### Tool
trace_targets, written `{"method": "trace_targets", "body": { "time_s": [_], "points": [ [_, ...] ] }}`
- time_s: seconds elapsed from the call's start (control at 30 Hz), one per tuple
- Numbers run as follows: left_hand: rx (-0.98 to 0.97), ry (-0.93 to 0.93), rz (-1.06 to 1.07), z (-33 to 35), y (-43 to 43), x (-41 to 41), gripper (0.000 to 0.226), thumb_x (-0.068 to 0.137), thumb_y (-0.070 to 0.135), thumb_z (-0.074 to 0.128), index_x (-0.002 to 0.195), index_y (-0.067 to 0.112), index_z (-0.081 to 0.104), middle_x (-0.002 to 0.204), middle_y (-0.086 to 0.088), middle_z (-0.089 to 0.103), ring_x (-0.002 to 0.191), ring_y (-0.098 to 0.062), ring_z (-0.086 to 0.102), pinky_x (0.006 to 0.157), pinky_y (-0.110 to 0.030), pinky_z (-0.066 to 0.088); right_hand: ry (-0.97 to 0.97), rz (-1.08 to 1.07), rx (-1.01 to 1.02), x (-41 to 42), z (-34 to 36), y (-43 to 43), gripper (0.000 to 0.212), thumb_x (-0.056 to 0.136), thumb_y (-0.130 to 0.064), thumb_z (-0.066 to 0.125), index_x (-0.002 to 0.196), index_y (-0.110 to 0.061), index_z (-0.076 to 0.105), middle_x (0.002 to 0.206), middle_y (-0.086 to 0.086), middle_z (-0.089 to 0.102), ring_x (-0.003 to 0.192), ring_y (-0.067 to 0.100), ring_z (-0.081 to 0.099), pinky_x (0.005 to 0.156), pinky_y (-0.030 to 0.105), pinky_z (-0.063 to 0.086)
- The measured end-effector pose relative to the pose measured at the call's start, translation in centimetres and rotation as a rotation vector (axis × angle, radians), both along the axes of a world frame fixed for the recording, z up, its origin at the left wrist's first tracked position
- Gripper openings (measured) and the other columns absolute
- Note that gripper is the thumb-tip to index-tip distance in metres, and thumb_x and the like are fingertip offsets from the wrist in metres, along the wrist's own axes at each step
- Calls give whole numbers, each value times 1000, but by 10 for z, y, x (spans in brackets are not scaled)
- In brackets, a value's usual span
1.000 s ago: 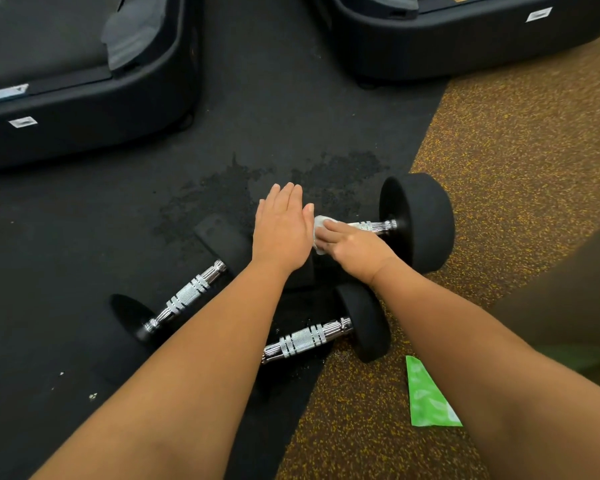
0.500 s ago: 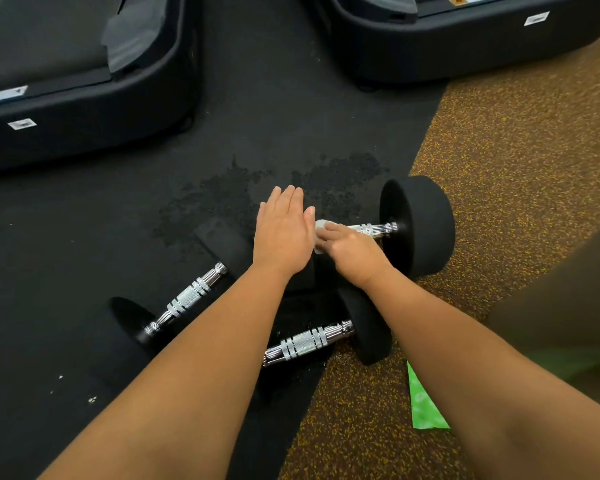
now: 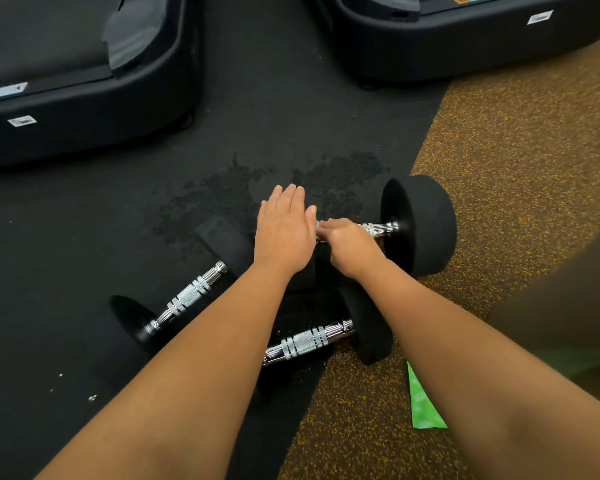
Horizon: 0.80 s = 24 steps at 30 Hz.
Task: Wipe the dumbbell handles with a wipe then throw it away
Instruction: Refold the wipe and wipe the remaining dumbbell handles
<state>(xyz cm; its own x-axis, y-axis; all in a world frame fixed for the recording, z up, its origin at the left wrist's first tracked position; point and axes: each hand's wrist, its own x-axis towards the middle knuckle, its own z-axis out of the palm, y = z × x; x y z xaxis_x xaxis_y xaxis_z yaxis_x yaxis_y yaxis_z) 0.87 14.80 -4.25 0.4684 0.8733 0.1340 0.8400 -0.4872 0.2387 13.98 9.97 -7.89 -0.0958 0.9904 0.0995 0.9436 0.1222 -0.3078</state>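
Dumbbells, three of them, lie on the black mat (image 3: 84, 244), close to where it meets the brown floor (image 3: 516, 161). The job looks like it is in the middle, not at the end.

The right hand (image 3: 350, 247) is curled over the far handle (image 3: 381, 228), the shiny bar of the far dumbbell (image 3: 420, 225). The wipe (image 3: 317, 224) is almost all hidden under that hand. Only a tiny pale bit peeks out by the fingertips, so I think it is pressed onto the bar. The left hand (image 3: 284, 233) is flat with straight fingers. It rests on the black end of the same dumbbell, likely to stop it rolling.

So this one handle is being rubbed right now. The left dumbbell (image 3: 187, 296) and the near dumbbell (image 3: 305, 341) lie with their bars bare and no hand on them. I cannot tell if they are already clean or not; shiny metal looks the same both ways.

A green packet (image 3: 423, 407) lies on the brown floor near the right arm.

Throwing the wipe away is not done yet. No bin shows anywhere, so the person will likely have to get up and look for one.
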Motion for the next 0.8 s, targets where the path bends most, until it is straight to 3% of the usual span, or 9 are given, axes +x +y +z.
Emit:
{"method": "trace_targets", "body": {
  "time_s": [0.2,0.33,0.47,0.6,0.8],
  "points": [
    [-6,0,-5,0,0,-1,50,102,35,26,145,10,32,152,-5,33,145,-24,19,118,-45,20,12,-73,-11,10,-4,-8,18,77,3,52,89,-6,61,89,9,62,87,28,54,79,37,48],
    [10,9,-3,-1,1,0,50,101,36,26,143,10,34,150,-5,36,143,-23,25,116,-46,25,-76,-187,-153,-2,20,2,23,85,-8,52,107,-3,58,104,13,62,101,30,54,83,38,46],
    [-4,-3,-2,-1,1,0,50,102,35,27,144,10,33,151,-6,34,144,-24,21,117,-45,21,-120,-115,-256,-12,29,10,27,88,-10,55,115,-7,56,109,11,61,99,27,58,82,36,48],
    [3,-8,-4,-1,1,0,49,101,34,27,144,9,34,151,-5,35,144,-24,21,117,-46,22,-30,-75,-201,-2,23,0,25,84,0,53,107,-6,59,102,11,61,94,28,59,75,36,50],
    [11,4,-1,0,0,0,50,102,35,26,144,9,33,151,-6,34,144,-24,21,117,-45,21,-81,-145,-173,1,22,-3,27,87,0,50,113,-5,56,107,12,61,102,27,55,81,34,45]
  ]
}}
